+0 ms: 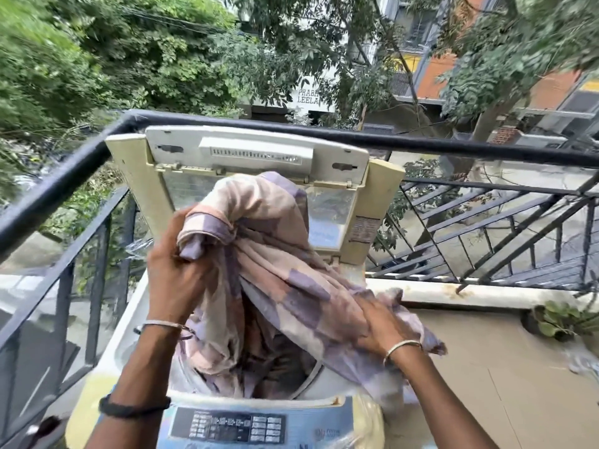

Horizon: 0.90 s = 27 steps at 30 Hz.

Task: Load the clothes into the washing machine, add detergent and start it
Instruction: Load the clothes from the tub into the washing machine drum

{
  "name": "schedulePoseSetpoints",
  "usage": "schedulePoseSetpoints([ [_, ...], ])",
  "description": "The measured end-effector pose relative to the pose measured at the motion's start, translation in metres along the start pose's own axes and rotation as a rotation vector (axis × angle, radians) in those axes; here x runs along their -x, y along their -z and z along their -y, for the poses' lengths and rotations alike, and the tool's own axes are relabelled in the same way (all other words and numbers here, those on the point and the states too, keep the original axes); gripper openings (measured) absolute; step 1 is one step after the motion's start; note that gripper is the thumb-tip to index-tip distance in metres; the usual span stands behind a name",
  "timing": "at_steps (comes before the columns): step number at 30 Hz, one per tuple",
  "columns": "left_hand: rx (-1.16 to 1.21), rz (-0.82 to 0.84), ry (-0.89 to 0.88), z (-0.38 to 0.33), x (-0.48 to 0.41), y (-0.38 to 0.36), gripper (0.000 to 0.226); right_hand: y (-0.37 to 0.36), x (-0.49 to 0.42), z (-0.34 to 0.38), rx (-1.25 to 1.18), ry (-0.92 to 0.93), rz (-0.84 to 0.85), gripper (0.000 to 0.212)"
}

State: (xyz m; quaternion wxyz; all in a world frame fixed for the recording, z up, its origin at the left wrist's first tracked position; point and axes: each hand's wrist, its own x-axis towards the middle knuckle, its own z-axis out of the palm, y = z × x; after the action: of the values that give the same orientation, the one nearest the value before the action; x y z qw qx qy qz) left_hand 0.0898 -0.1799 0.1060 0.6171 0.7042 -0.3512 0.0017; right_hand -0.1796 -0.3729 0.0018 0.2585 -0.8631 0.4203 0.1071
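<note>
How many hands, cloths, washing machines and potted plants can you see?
hands: 2, left hand and right hand
checked cloth: 1
washing machine: 1
potted plant: 1
Total: 5

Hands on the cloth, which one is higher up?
The left hand, gripping the bunched top of the cloth; the right hand holds it lower, off to the side.
</note>
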Motion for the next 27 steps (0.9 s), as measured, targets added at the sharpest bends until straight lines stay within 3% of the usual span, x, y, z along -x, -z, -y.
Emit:
schedulePoseSetpoints([
  [2, -0.019, -0.004, -0.034, -0.006, -0.005, 0.009, 0.035, -0.002, 0.0, 0.009, -0.02, -0.039, -0.24, 0.038],
  [3, -0.028, -0.02, -0.043, -0.006, -0.009, 0.015, 0.035, 0.003, 0.001, 0.019, -0.03, -0.062, -0.335, 0.026],
  [5, -0.048, -0.023, -0.044, -0.004, -0.018, 0.029, 0.035, 0.021, 0.003, 0.044, -0.158, -0.056, -0.483, 0.023],
  [7, -0.072, 0.02, -0.039, 0.001, -0.025, 0.041, 0.034, 0.044, 0.004, 0.073, -0.435, 0.036, -0.577, 0.026],
  [10, -0.147, 0.09, -0.045, 0.004, -0.022, 0.048, 0.037, 0.071, 0.0, 0.133, -0.845, 0.334, -0.562, 0.024],
  [13, -0.131, 0.09, -0.033, 0.008, -0.012, 0.042, 0.04, 0.076, -0.003, 0.193, -1.106, 0.555, -0.519, 0.018],
  [16, -0.146, 0.056, 0.028, 0.019, -0.002, 0.037, 0.049, 0.047, -0.015, 0.207, -1.033, 0.551, -0.608, 0.017],
  [19, -0.1, 0.242, 0.145, 0.048, 0.021, 0.025, 0.068, -0.008, -0.034, 0.178, -0.738, 0.355, -0.736, 0.017],
  [21, -0.154, 0.464, 0.201, 0.083, 0.042, 0.01, 0.076, -0.047, -0.05, 0.146, -0.52, 0.2, -0.58, 0.031],
  [24, -0.386, 0.971, 0.312, 0.123, 0.069, -0.016, 0.078, -0.083, -0.056, 0.102, -0.049, 0.008, -0.025, 0.072],
  [25, -0.476, 1.129, 0.373, 0.129, 0.077, -0.026, 0.072, -0.088, -0.052, 0.092, -0.001, -0.041, 0.089, 0.07],
  [27, -0.593, 1.315, 0.537, 0.138, 0.094, -0.046, 0.062, -0.091, -0.044, 0.074, -0.046, -0.063, 0.061, 0.058],
])
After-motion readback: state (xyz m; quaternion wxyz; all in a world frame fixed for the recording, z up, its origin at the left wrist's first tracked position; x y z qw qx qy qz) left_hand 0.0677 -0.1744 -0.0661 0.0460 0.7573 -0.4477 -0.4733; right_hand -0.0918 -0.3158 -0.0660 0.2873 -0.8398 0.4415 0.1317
